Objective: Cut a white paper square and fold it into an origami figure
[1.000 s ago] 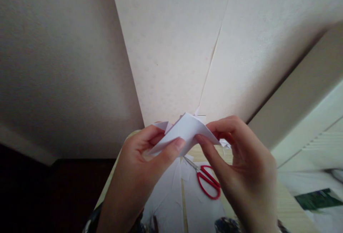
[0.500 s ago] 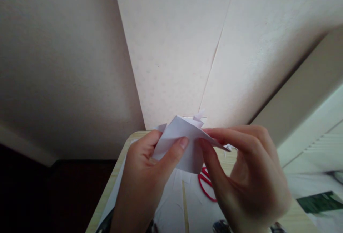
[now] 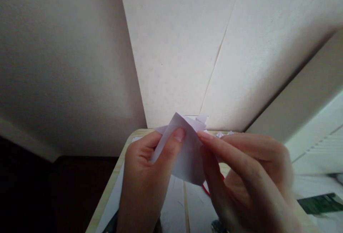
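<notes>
A folded piece of white paper point(image 3: 184, 158) is held up above the table, with a pointed corner at its top and loose flaps behind. My left hand point(image 3: 152, 168) is closed on its left side, thumb pressed flat on the front face and fingers behind. At the right edge, my right hand point(image 3: 241, 176) pinches the paper between thumb and index finger. Part of a red scissors handle point(image 3: 205, 189) shows under the paper; my right hand hides most of it.
White paper sheets point(image 3: 173, 204) lie on the light wooden table point(image 3: 100, 204). Several small folded paper pieces point(image 3: 219, 134) stand at its back edge. A pale wall point(image 3: 177, 54) rises behind. To the right, a green packet point(image 3: 320, 203) rests on a white surface.
My right fingers have shifted along the paper's right edge, and the flap they held out to the right now lies closer in. The right hand now covers more of the scissors.
</notes>
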Demonstrator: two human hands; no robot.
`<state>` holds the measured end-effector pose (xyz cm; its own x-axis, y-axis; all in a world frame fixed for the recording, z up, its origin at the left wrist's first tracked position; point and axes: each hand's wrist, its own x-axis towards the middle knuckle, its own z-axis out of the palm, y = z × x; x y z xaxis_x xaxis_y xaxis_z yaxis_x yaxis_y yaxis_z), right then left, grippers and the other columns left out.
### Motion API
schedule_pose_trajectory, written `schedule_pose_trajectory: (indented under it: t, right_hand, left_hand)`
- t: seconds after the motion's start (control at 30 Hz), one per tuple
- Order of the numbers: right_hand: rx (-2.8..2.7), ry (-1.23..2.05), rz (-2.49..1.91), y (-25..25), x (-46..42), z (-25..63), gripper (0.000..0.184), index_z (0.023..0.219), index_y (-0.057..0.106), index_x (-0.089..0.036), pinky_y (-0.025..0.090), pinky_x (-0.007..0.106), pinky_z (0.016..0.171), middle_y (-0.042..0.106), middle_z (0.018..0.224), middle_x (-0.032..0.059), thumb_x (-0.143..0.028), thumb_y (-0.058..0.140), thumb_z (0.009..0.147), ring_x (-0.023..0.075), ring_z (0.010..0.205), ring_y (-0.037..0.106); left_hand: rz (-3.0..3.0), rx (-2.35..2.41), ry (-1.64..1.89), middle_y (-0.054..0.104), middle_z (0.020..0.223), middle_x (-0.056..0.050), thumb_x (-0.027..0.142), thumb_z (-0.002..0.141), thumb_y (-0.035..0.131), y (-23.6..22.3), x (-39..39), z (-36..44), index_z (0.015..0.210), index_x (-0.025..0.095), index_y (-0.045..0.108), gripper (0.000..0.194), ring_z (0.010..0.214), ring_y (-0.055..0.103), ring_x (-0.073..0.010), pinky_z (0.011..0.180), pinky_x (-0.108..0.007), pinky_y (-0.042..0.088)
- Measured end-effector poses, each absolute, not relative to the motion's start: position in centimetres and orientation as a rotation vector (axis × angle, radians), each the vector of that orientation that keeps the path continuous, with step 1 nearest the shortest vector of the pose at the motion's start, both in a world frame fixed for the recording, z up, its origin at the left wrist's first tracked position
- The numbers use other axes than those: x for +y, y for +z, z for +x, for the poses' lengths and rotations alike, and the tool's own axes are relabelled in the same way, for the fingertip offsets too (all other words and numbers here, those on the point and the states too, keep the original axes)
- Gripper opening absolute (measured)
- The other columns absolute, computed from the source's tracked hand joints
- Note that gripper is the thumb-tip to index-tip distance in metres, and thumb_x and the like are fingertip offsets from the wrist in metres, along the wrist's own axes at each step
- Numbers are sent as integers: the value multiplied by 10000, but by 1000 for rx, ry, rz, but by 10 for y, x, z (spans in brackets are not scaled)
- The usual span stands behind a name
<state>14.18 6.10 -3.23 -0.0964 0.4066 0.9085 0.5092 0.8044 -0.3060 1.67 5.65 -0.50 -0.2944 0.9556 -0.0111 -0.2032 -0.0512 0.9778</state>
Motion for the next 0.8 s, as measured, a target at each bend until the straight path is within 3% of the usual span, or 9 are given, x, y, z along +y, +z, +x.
schedule_pose_trajectory:
  t: [0.17,0.33,0.5,0.6,0.8]
  right_hand:
    - [-1723,-239,-783,-30,63,143,337,1220,690,-296,528,313,632,633,980,24,-173,665,908,174,848,597]
    - [-1757,-203,-752,-27,65,143,297,1182,698,-272,540,262,603,658,908,-2,-153,653,914,127,804,627]
    - [-1742,-24,-640,-25,69,143,385,1208,686,-196,544,270,675,661,951,5,-18,625,873,127,848,624]
    - [-1677,141,-631,-22,72,147,409,1178,709,-185,519,246,682,647,943,4,38,611,848,105,835,602]
    - [-1741,331,-717,-16,79,161,340,1129,725,-242,529,240,677,667,940,3,-23,637,885,118,856,622]
  left_hand:
    - [842,1178,1550,611,523,12,413,758,751,-3,56,17,593,225,739,250,468,485,-107,408,-212,333]
    - [835,915,1545,568,485,18,447,868,643,-5,60,14,545,236,699,390,442,438,-101,401,-224,328]
    - [881,891,1613,706,722,32,399,884,665,-6,62,8,842,274,775,172,622,588,-103,518,-180,441]
    - [898,912,1498,698,680,23,336,834,718,-5,64,3,816,229,757,115,556,572,-105,501,-196,435]
    - [888,837,1319,747,686,-1,190,742,771,-8,69,-8,802,204,768,62,606,681,-140,601,-218,511]
